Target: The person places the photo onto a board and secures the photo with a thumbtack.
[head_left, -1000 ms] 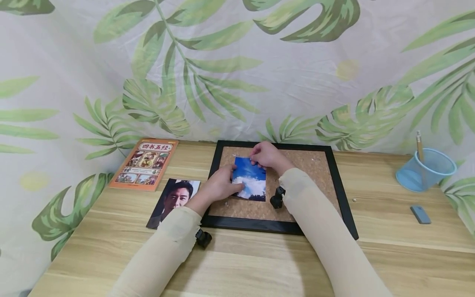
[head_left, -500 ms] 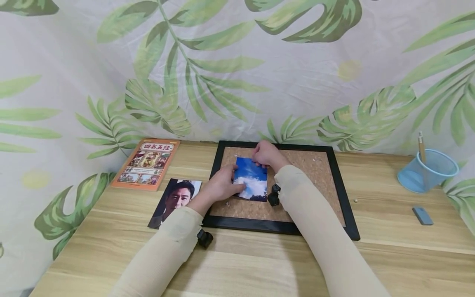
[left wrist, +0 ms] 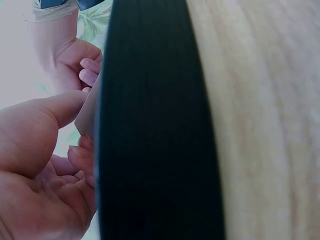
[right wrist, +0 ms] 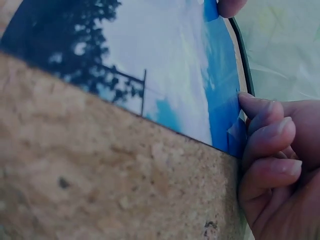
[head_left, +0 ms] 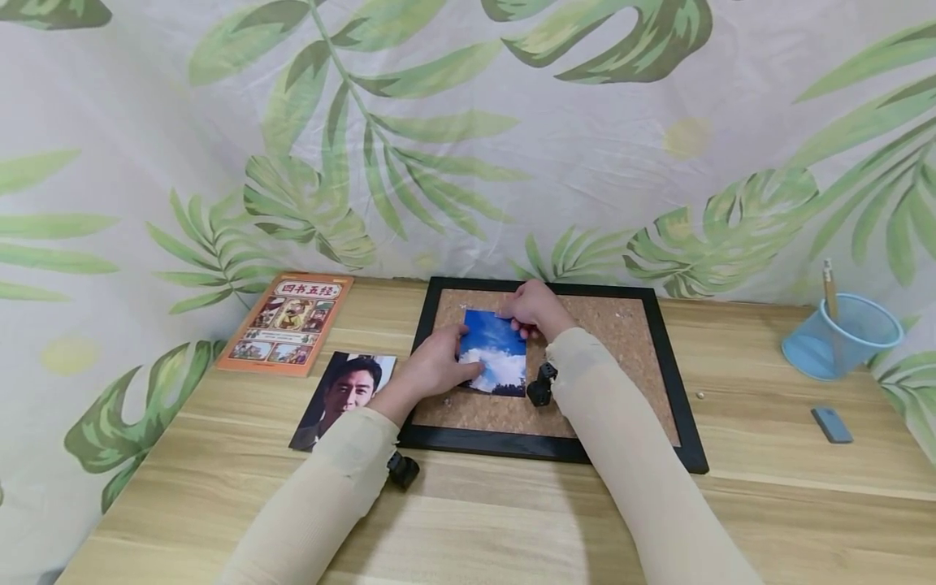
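Note:
A photo of blue sky and white clouds (head_left: 499, 357) lies on a black-framed corkboard (head_left: 483, 413). My left hand (head_left: 437, 364) holds the photo by its left side, thumb over the lower part and fingers at the edge. In the left wrist view a grey-white edge (left wrist: 89, 116) shows between thumb and fingers. At the photo's upper right corner is my right hand (head_left: 536, 310), fingers curled. The right wrist view shows a small clear piece, like a pushpin (right wrist: 236, 130), at that corner under the fingertips, partly hidden.
Left of the board lie a portrait photo (head_left: 344, 394) and an orange book (head_left: 287, 323). To the right stand a blue mesh cup (head_left: 834, 341) with a pencil (head_left: 829, 291), a grey-blue eraser-like block (head_left: 831, 425) and a tiny pale piece (head_left: 699, 395).
My right hand's fingers shift slightly at the photo's upper right corner, the hand moving a little to the right. The left hand and the photo stay in place.

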The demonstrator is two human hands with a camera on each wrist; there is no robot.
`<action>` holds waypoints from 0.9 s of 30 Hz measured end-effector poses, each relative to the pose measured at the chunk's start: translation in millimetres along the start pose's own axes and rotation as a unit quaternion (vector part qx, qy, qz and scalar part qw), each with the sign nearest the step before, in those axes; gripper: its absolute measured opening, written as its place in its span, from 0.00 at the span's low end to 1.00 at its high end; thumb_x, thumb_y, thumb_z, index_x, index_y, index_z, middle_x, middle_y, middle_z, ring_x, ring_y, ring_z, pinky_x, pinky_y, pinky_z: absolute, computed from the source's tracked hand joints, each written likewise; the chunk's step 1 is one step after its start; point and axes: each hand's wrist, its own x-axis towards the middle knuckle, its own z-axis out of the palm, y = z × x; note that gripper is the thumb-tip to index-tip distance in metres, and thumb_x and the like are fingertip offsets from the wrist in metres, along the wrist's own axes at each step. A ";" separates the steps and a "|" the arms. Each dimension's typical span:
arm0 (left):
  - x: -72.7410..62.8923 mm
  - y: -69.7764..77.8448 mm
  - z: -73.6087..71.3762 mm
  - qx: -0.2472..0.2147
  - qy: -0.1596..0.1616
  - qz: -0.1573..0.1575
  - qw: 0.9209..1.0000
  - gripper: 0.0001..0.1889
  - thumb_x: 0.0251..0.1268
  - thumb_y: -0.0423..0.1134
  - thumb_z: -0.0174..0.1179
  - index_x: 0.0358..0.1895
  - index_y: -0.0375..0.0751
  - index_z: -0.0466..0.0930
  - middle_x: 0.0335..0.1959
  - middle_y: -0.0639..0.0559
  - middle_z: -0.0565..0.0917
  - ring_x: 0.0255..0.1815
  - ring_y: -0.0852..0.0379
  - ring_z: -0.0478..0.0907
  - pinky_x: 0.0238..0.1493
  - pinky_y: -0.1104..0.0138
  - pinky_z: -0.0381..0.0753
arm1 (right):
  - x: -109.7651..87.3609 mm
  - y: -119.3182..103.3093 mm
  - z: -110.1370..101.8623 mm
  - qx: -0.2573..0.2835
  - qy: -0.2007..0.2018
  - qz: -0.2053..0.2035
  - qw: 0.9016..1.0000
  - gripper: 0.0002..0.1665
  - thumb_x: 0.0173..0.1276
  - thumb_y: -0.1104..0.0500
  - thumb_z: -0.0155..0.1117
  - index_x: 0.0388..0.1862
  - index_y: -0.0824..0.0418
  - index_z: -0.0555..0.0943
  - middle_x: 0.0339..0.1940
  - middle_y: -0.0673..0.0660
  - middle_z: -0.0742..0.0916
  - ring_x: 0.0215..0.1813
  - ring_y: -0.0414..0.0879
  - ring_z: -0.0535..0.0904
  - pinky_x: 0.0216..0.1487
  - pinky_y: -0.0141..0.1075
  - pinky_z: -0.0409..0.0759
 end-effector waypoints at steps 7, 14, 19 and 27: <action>0.3 2.5 1.3 0.017 -0.007 0.000 1.000 0.39 0.73 0.49 0.70 0.79 0.32 0.69 0.68 0.35 0.83 0.72 0.41 0.79 0.75 0.49 0.76 | -1.8 2.7 -2.8 0.013 -0.011 0.006 1.000 0.13 0.78 0.55 0.70 0.34 0.60 0.79 0.16 0.50 0.82 0.15 0.42 0.74 0.19 0.35 0.70; 13.6 -12.0 9.7 0.039 0.004 0.020 0.999 0.38 0.73 0.55 0.69 0.77 0.33 0.73 0.70 0.35 0.82 0.73 0.38 0.78 0.73 0.48 0.78 | -1.6 3.6 -2.4 0.032 -0.013 0.012 0.999 0.11 0.79 0.56 0.69 0.38 0.61 0.78 0.16 0.52 0.83 0.15 0.42 0.75 0.19 0.35 0.71; 23.8 -22.3 13.9 0.044 0.001 0.011 0.999 0.39 0.72 0.55 0.70 0.78 0.36 0.72 0.41 0.46 0.85 0.47 0.48 0.81 0.51 0.54 0.81 | -3.9 3.2 -1.9 0.045 -0.014 0.010 0.999 0.11 0.79 0.56 0.69 0.42 0.61 0.77 0.17 0.52 0.84 0.14 0.42 0.75 0.18 0.34 0.71; 15.7 -25.8 4.2 0.015 -0.001 0.022 1.000 0.38 0.74 0.53 0.68 0.78 0.35 0.70 0.28 0.52 0.82 0.27 0.54 0.78 0.30 0.59 0.76 | -15.2 6.2 -5.3 0.066 -0.023 -0.012 0.997 0.12 0.81 0.54 0.67 0.52 0.61 0.78 0.21 0.52 0.85 0.15 0.41 0.76 0.19 0.33 0.72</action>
